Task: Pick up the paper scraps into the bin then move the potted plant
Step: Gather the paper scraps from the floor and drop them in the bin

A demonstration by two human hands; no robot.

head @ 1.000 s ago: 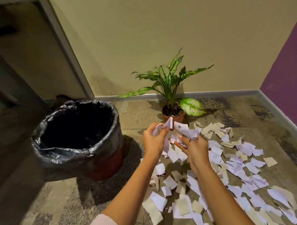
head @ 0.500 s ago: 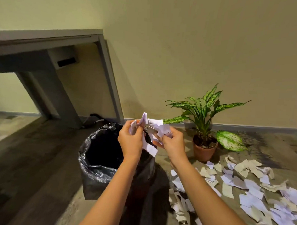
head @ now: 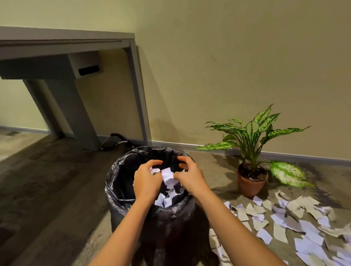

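Observation:
Both of my hands hover over the mouth of the bin (head: pixel 116 171), which is lined with a black bag. My left hand (head: pixel 146 182) and my right hand (head: pixel 190 178) have their fingers spread apart. White paper scraps (head: pixel 167 175) tumble between them into the bin, where more scraps lie. Several more paper scraps (head: pixel 286 226) cover the floor to the right of the bin. The potted plant (head: pixel 251 184), green-leaved in a terracotta pot, stands by the wall behind those scraps.
A grey desk (head: pixel 64 41) stands against the wall at the back left, with a dark cable (head: pixel 119 138) on the floor by its leg. Wood-look flooring stretches out left of the bin.
My hands carried a handful of scraps from the floor pile leftward to the bin, lowered over its mouth and opened, so the scraps drop in.

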